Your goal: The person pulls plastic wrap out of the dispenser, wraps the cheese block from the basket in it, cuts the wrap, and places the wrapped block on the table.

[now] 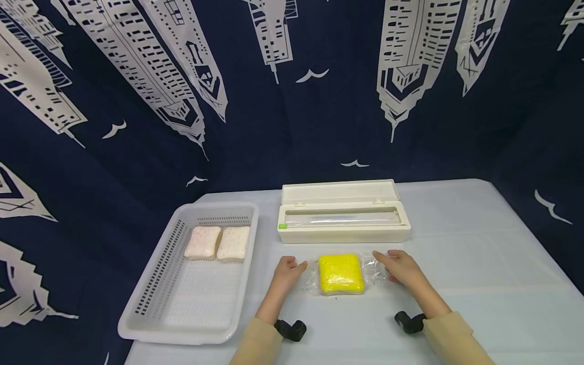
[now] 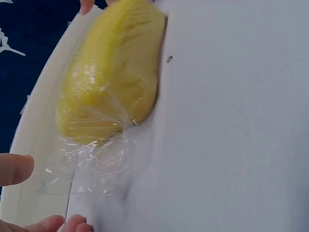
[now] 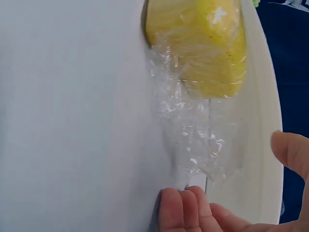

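Observation:
A yellow square block (image 1: 341,274) with rounded corners lies on the table, wrapped in clear plastic film. Loose film sticks out at both sides; in the left wrist view one crumpled film end (image 2: 94,166) spreads from the block. My left hand (image 1: 288,276) is beside that end, its thumb (image 2: 17,169) well apart from the fingers. Across the block, my right hand (image 1: 401,267) is by the other film end (image 3: 193,135), thumb and fingers likewise apart. Neither hand visibly pinches anything; whether the fingertips touch the film is hard to tell.
Behind the block stands a cream film dispenser box (image 1: 344,234), lid raised, a clear roll inside and a green tab at its left. At left, a white plastic basket (image 1: 182,334) holds two pale speckled square blocks (image 1: 203,242). A dark patterned curtain (image 1: 296,132) hangs behind the table.

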{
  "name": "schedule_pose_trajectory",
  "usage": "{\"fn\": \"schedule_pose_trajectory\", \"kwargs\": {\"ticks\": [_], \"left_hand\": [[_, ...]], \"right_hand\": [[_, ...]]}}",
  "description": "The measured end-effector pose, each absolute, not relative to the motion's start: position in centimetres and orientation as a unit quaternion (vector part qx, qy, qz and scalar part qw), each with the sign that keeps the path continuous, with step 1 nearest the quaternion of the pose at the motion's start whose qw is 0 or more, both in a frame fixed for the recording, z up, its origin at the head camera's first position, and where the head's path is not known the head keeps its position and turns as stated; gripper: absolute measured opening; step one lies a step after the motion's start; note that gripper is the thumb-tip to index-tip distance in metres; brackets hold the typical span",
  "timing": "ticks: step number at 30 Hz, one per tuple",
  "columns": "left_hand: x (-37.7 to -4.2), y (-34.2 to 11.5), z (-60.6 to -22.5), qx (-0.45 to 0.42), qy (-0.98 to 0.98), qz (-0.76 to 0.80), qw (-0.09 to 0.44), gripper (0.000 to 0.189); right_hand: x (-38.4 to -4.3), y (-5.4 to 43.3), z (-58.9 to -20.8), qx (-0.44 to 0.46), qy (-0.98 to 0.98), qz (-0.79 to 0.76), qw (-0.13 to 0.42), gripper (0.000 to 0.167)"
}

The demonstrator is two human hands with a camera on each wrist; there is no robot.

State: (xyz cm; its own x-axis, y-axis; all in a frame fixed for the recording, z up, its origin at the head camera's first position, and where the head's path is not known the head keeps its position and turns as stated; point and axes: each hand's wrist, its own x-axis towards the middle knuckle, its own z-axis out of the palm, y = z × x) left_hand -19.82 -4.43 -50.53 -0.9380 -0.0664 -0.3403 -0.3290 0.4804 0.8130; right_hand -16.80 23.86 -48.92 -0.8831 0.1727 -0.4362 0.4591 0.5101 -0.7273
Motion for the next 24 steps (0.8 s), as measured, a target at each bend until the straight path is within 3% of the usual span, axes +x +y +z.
{"fn": "schedule_pose_trajectory", "kwargs": {"ticks": [6, 12, 15, 24], "left_hand": [[-20.1, -3.9, -51.0, -0.094, 0.862, 0.481, 0.133, 0.05], [-20.0, -3.5, -51.2, -0.049, 0.879, 0.452, 0.143, 0.037], [-19.9, -3.3, -51.0, -0.038, 0.886, 0.441, 0.141, 0.025], [-20.2, -4.4, -51.3, -0.015, 0.865, 0.48, 0.146, 0.012]], "right_hand": [[-17.3, 23.2, -49.6, 0.193, 0.856, -0.448, 0.171, 0.076], [-17.2, 22.9, -50.1, 0.177, 0.855, -0.46, 0.161, 0.039], [-17.1, 23.0, -50.4, 0.165, 0.856, -0.464, 0.154, 0.028], [-16.6, 23.9, -49.9, 0.103, 0.872, -0.461, 0.126, 0.024]]}}
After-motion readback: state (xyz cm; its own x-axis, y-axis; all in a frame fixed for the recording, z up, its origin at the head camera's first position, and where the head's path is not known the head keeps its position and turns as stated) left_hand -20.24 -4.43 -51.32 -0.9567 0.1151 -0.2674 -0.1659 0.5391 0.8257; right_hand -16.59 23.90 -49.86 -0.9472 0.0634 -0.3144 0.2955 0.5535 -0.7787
